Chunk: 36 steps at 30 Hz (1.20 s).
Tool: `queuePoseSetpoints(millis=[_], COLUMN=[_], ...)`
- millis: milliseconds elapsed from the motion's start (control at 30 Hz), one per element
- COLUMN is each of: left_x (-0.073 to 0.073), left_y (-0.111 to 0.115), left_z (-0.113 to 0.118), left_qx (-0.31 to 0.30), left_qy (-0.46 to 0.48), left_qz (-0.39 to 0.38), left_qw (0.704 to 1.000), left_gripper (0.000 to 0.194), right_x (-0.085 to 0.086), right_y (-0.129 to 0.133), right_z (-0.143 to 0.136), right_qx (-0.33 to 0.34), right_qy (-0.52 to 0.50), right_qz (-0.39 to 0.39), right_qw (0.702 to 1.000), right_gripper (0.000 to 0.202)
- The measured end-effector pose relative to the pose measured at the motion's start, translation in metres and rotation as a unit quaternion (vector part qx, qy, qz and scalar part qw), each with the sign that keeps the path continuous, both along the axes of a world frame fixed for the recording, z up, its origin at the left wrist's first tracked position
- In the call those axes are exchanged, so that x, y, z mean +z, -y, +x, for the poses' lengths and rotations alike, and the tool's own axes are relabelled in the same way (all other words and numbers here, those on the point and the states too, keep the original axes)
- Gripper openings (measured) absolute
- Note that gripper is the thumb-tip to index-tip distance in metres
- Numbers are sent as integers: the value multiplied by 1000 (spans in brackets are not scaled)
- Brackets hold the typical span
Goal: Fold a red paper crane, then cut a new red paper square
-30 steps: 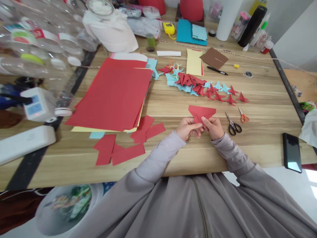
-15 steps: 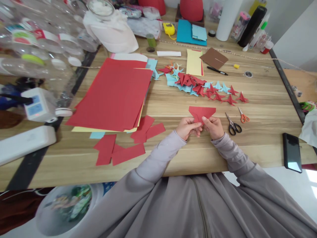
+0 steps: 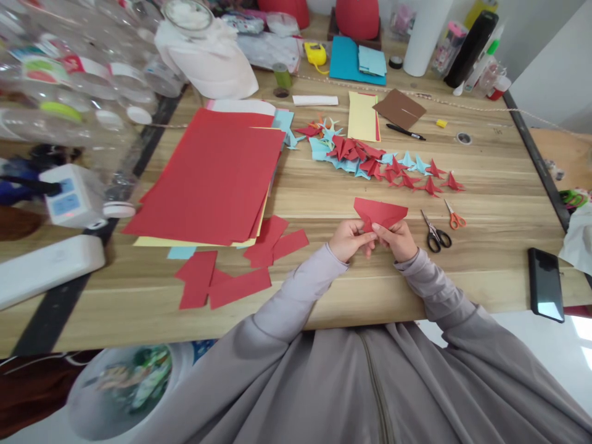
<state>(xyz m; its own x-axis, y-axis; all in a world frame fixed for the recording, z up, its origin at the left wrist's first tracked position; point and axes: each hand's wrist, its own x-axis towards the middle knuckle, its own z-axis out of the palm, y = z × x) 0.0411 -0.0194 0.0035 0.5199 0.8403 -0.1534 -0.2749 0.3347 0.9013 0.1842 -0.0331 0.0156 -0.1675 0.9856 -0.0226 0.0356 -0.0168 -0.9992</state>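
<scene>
Both your hands are closed on the folded red paper (image 3: 382, 209), just right of frame center: left hand (image 3: 348, 240) pinches its lower left part, right hand (image 3: 401, 239) its lower right, thumb on top. Fingertips of both hands meet near its bottom point; wide edge faces the top of the frame. Hidden fingers under the paper: can't tell their exact placement. Just right of your right hand, black-handled scissors (image 3: 435, 235) lie on the table (image 3: 361, 296), orange-handled scissors (image 3: 456, 217) beside them. Above the paper in frame, red and blue folded figures (image 3: 370, 161) run in a loose band. Past those: yellow sheets (image 3: 362, 117), brown paper (image 3: 399, 109), black pen (image 3: 406, 132). Left of center you've got a big red sheet stack (image 3: 213, 179), with loose red pieces (image 3: 240, 288) at its lower edge. Phone (image 3: 546, 283) sits at the right edge of the frame. Yellow tape measure (image 3: 315, 54) and blue folder (image 3: 345, 60) are top center.
</scene>
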Motion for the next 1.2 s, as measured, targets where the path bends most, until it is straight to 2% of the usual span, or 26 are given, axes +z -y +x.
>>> queuePoseSetpoints(millis=[200, 433, 700, 1200], left_x=[6, 7, 8, 9], left_y=[2, 3, 2, 2], left_z=[0, 0, -1, -2], left_qx=[-20, -19, -17, -7], left_qy=[-37, -32, -30, -18], left_qz=[11, 8, 0, -16], left_qw=[999, 999, 999, 1000], left_gripper=[40, 36, 35, 35], right_x=[-2, -1, -2, 3], right_y=[0, 1, 2, -1], right_z=[0, -2, -2, 4], right_qx=[-14, -80, -87, -110], right_qy=[-18, 3, -13, 60], right_qz=[27, -12, -30, -22], right_qw=[999, 997, 996, 992], right_gripper=[36, 47, 49, 63])
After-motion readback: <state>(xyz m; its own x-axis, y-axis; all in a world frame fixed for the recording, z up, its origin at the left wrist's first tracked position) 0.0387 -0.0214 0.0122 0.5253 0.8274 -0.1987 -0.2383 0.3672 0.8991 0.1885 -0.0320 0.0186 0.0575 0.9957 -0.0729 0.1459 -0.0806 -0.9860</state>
